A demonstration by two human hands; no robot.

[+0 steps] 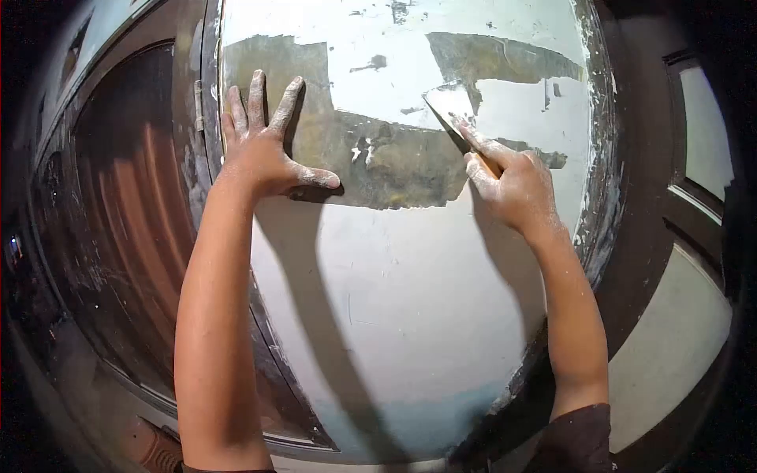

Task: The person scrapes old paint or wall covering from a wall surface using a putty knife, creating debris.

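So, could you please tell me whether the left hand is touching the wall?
Touching. The head view shows the left hand flat on the wall, fingers spread, while the right hand grips a putty knife.

Bright centre, black fisheye rim.
Strong light from the person's side floods the pale wall (394, 299), and both forearms (213, 315) throw long soft shadows onto it between them. The left hand (264, 150) and right hand (512, 185) are sharp. Toward the edges the door frames (670, 205) bow outward, dim and sink into a dark vignette.
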